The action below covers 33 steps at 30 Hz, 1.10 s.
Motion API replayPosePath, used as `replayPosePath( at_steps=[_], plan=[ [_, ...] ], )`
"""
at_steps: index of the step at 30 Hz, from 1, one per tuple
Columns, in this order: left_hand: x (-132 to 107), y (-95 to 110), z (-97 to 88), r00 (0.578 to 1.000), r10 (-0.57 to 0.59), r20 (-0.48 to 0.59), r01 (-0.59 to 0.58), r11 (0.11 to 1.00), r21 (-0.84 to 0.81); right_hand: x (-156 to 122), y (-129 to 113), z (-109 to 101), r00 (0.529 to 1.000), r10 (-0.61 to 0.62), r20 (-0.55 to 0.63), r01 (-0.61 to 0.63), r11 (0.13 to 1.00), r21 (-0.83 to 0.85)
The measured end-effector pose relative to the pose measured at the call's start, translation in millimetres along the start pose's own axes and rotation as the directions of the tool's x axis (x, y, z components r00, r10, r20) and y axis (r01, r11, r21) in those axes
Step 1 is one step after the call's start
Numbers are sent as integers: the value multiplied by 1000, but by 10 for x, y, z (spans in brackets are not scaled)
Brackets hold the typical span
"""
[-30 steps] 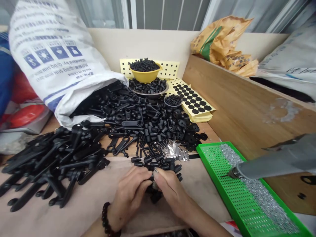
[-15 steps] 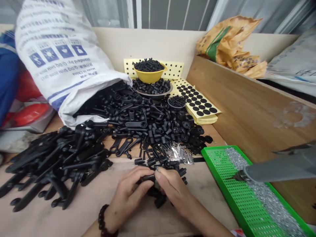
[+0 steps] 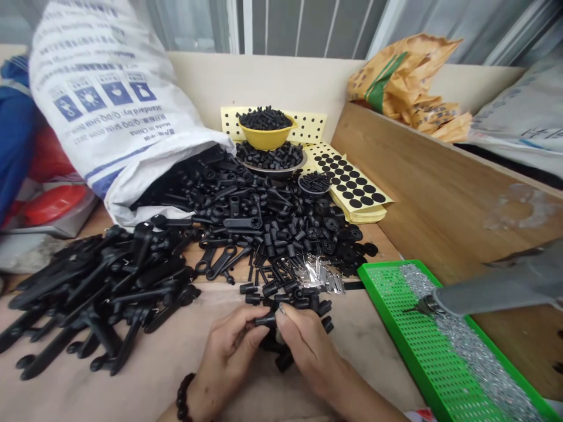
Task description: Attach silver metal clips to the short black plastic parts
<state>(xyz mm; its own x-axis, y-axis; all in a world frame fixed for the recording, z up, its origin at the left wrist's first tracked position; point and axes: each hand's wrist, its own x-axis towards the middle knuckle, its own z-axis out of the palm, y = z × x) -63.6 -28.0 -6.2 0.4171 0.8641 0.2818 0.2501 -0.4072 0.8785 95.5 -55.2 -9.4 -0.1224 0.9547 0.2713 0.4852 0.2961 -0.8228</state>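
Between my two hands, low over the front of the worktop, is a small black plastic cylinder (image 3: 265, 320). My left hand (image 3: 229, 346), with a dark bead bracelet at the wrist, pinches its left end between thumb and forefinger. From the other side my right hand (image 3: 305, 346) grips it with the thumb on top; its curled fingers are mostly hidden. Loose black sleeve-like pieces (image 3: 285, 358) lie beneath and just beyond the hands. Small silver metal clips (image 3: 317, 271) sit in a heap farther back.
Black crank handles (image 3: 92, 287) are piled at left. A white sack (image 3: 118, 99) spills black parts at the back. Bowls include a yellow one (image 3: 267, 138), beside sticker sheets (image 3: 363, 187). At right, a grey power screwdriver (image 3: 492, 287) overhangs a green tray (image 3: 396, 328) of screws.
My left hand has shifted slightly so that more of the black cylinder shows between the fingers. My right hand stays closed at nearly the same spot.
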Motion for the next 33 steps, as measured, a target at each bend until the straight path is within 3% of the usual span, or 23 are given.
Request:
replayPosePath(
  at_steps=[6,8,11,16,19,22,24,28,33],
  plan=[
    [118,-63,-130,999,8,32,-11,995,103,157,-24,-189,986,28,163,-16,997,-74],
    [158,-105,-154,998,47,34,-52,981,189,223,14,-269,994,54,96,-44,993,-108],
    [151,-171,-131,987,99,123,-130,952,276,272,103,-319,997,78,-5,-77,980,-181],
    [139,-233,-122,973,103,205,-170,923,346,292,226,-257,998,66,-14,-68,971,-231],
    [309,-237,-188,987,11,161,-82,894,440,333,244,-215,998,70,-10,-70,971,-227],
    [591,-254,-217,968,-193,158,47,761,647,389,235,-185,997,74,0,-73,975,-212],
    [769,-281,-192,947,-272,173,66,688,723,417,233,-172,998,63,5,-61,977,-204],
    [953,-330,-117,933,-311,180,55,619,783,444,261,-170,1000,30,-7,-31,978,-206],
    [890,-275,-123,946,-255,200,5,630,776,454,300,-159,999,36,-12,-38,962,-269]
  ],
)
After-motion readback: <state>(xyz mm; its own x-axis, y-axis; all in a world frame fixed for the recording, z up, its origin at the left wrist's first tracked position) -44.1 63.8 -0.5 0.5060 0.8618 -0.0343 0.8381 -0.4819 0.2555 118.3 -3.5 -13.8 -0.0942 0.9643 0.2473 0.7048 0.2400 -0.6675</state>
